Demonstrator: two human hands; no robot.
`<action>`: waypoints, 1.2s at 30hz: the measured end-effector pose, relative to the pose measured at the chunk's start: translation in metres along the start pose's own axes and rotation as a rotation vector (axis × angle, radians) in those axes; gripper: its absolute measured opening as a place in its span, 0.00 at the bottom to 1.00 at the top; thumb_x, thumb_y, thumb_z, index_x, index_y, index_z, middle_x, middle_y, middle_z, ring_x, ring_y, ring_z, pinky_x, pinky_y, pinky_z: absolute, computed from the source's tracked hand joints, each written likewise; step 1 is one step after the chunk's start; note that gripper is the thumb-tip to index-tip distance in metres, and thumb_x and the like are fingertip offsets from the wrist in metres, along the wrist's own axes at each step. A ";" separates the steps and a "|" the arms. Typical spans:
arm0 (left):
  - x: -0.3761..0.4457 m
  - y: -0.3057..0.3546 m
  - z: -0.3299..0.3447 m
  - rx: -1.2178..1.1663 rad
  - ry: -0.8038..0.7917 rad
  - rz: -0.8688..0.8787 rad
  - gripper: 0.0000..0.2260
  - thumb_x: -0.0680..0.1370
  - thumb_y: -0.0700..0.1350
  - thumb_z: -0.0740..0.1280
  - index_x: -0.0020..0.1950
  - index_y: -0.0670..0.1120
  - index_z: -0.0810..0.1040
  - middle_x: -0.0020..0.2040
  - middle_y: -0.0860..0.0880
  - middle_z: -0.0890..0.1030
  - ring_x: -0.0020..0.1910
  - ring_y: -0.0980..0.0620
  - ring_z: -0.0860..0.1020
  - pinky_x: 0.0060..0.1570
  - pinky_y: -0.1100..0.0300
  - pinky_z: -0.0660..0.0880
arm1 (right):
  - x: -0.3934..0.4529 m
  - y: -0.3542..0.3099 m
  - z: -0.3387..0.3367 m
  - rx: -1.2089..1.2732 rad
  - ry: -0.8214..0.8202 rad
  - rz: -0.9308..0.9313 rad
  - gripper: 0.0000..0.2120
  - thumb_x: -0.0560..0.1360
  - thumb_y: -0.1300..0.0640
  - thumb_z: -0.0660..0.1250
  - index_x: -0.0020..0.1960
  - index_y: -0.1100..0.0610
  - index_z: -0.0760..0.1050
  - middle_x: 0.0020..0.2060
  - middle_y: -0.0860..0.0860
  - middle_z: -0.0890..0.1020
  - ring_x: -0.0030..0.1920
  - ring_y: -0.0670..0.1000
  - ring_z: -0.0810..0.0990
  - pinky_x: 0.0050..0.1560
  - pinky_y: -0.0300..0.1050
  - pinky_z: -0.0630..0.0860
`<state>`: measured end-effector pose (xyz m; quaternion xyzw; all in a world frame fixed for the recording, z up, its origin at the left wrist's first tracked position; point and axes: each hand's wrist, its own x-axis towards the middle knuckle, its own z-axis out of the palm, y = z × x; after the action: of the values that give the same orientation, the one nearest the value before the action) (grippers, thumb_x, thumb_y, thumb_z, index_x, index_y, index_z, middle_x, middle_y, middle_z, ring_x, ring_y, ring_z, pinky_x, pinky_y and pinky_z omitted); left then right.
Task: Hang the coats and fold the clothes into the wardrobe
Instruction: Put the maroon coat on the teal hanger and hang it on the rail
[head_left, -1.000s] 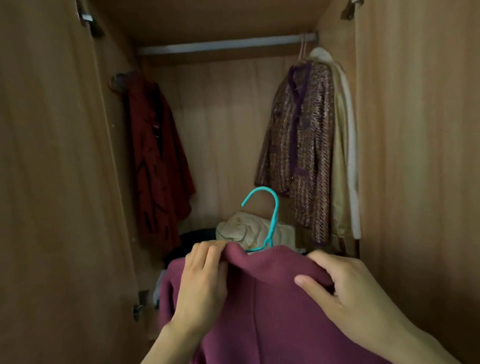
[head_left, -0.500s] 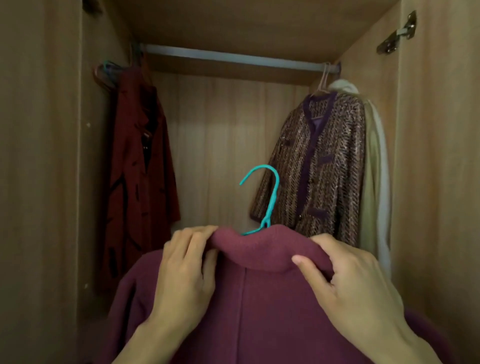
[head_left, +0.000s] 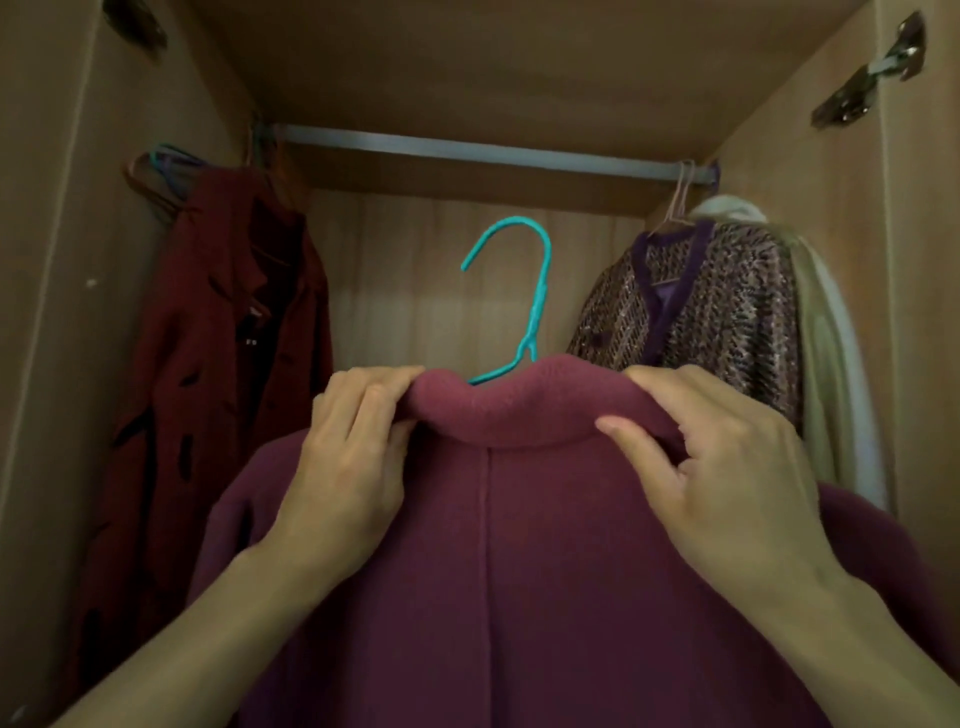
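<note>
A plum-coloured wool coat (head_left: 488, 561) fills the lower middle of the view, draped on a teal plastic hanger (head_left: 535, 296) whose hook rises above the collar. My left hand (head_left: 348, 457) grips the collar and shoulder on the left. My right hand (head_left: 722, 462) grips the collar on the right, thumb over the fold. The hook hangs free in the air, below the silver wardrobe rail (head_left: 483, 153) and apart from it. The hanger's arms are hidden inside the coat.
A dark red coat (head_left: 223, 364) hangs at the rail's left end beside several bare hangers (head_left: 161, 176). A purple tweed jacket (head_left: 711, 312) and a cream garment (head_left: 831, 395) hang at the right end. Wooden wardrobe walls (head_left: 52, 312) close in on both sides.
Both hands have lifted the plum coat and its teal hanger upward and deeper into the wardrobe, so the hook is closer to the rail. The view has tilted up.
</note>
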<state>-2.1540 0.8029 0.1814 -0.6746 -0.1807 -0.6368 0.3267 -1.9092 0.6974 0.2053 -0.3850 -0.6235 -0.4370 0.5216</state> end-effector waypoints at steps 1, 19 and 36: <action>0.006 -0.007 0.010 -0.002 0.010 0.009 0.14 0.79 0.37 0.62 0.64 0.41 0.75 0.56 0.46 0.76 0.52 0.45 0.75 0.52 0.44 0.74 | 0.007 0.011 0.007 0.000 -0.007 -0.026 0.14 0.76 0.49 0.68 0.58 0.56 0.79 0.43 0.49 0.79 0.40 0.54 0.80 0.39 0.53 0.79; 0.119 -0.128 0.152 -0.135 0.213 0.148 0.12 0.79 0.42 0.62 0.62 0.44 0.72 0.52 0.44 0.74 0.50 0.45 0.74 0.49 0.42 0.75 | 0.128 0.084 0.109 -0.327 0.141 -0.162 0.14 0.76 0.53 0.69 0.59 0.58 0.79 0.49 0.51 0.75 0.46 0.51 0.75 0.41 0.51 0.78; 0.263 -0.185 0.311 -0.186 0.242 0.094 0.12 0.78 0.39 0.66 0.62 0.45 0.77 0.52 0.45 0.75 0.50 0.45 0.75 0.49 0.41 0.76 | 0.267 0.190 0.179 -0.459 0.246 -0.106 0.14 0.70 0.56 0.74 0.48 0.52 0.69 0.43 0.48 0.73 0.42 0.50 0.71 0.40 0.48 0.70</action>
<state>-2.0129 1.0999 0.4851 -0.6281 -0.0484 -0.7114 0.3116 -1.8298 0.9348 0.4825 -0.4039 -0.4593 -0.6373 0.4688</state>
